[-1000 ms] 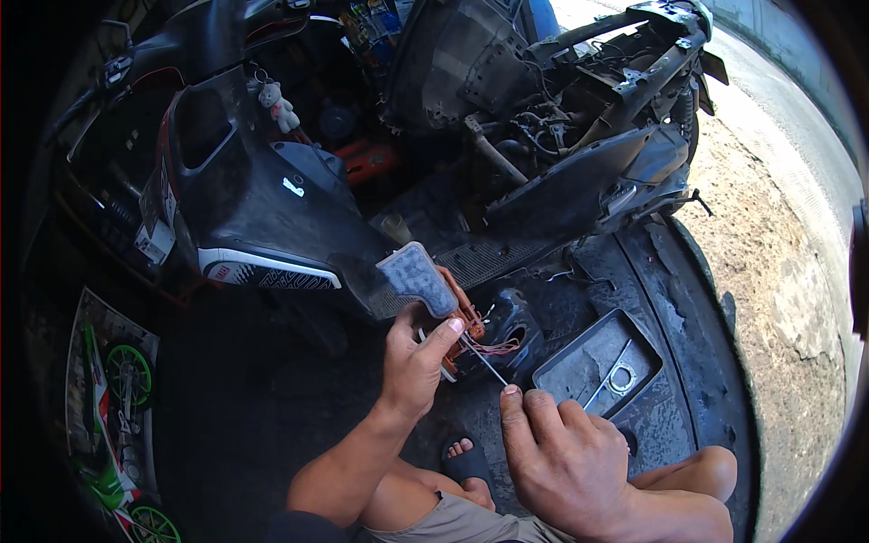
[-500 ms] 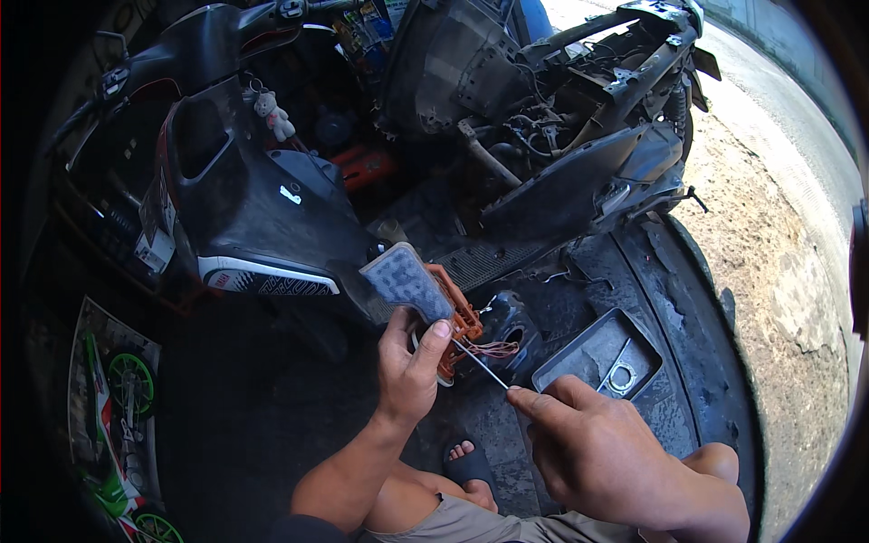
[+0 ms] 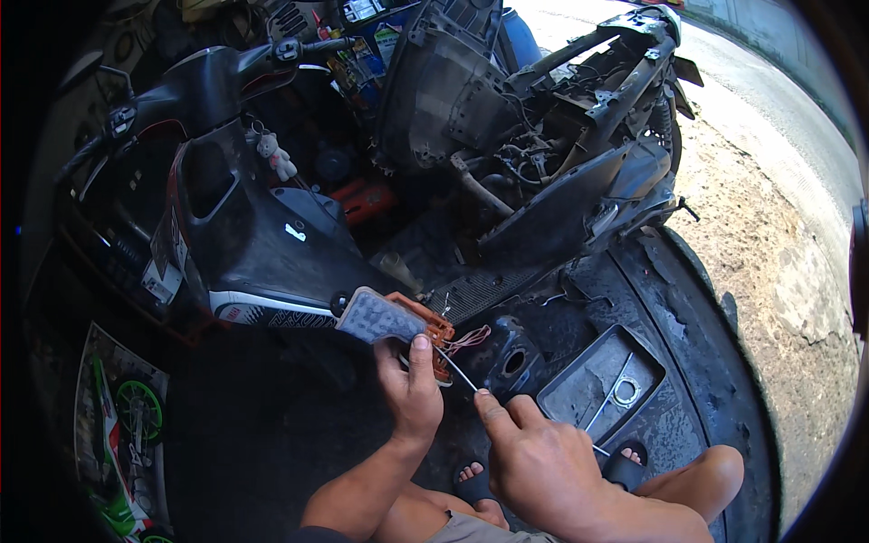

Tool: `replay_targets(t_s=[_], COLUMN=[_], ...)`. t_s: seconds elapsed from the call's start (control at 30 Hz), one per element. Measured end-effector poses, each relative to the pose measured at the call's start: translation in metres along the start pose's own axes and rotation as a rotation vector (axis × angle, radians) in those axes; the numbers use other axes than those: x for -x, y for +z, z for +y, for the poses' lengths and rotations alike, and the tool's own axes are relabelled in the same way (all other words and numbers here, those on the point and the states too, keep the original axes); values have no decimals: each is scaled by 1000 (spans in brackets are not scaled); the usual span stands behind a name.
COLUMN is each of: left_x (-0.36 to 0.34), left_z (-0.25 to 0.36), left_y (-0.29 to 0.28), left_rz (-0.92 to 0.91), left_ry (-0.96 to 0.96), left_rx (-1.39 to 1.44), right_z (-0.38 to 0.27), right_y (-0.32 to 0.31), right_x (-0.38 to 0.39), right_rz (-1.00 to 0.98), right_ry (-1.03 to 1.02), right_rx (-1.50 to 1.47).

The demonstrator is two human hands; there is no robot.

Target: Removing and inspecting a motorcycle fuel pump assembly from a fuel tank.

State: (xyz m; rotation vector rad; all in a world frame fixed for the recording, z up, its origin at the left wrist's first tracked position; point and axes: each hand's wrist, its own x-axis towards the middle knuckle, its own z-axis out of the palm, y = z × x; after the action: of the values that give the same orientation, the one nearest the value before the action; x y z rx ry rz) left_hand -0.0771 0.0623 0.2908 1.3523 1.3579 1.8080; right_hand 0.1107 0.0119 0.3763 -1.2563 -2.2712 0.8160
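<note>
My left hand [image 3: 412, 387] grips an orange plastic fuel pump unit [image 3: 442, 337], thumb pressed along its edge. A flat grey felt filter pad [image 3: 382, 317] sticks out from the unit, and thin reddish wires [image 3: 471, 338] trail off its right side. Closed round a screwdriver [image 3: 460, 373] with a slim metal shaft, my right hand [image 3: 543, 448] covers its handle. The shaft's tip meets the unit beside my left thumb; the exact contact point is hidden. Just right of the wires, a black tank [image 3: 514, 353] with a round hole rests on the floor.
A black tray [image 3: 566, 400] holds a metal ring [image 3: 626, 391] and a thin rod. Ahead stands a partly stripped scooter [image 3: 299, 240], its frame [image 3: 625, 81] exposed. A picture of a green motorbike [image 3: 118, 443] lies at left; sunlit ground [image 3: 733, 271] is at right.
The fuel pump unit has shifted slightly left and down, with its filter pad tilted flatter. My right hand has moved left and lower with the screwdriver. The view has shifted a little.
</note>
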Motion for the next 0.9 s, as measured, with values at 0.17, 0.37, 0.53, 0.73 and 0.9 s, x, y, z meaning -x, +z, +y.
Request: replay_targets(t_s=[0.17,0.37,0.53,0.73,0.9], left_x=[-3,-2,-1,4,6], left_z=[-5,1,9,13,12], left_y=[-5,-8,-8,-6,-4], left_rz=[115,90,92,99,66], left_ry=[37,43,56,52,94], left_rx=[61,134,227,303,317], right_z=[6,17,10,2,-6], right_y=[40,19,17,35,66], right_x=[6,-3,2,17,24], right_rz=[278,-17,-322,-201,109], right_ry=[-105,18,308,227,107], right_rx=[-36,-661,-1547,-1601,-1466])
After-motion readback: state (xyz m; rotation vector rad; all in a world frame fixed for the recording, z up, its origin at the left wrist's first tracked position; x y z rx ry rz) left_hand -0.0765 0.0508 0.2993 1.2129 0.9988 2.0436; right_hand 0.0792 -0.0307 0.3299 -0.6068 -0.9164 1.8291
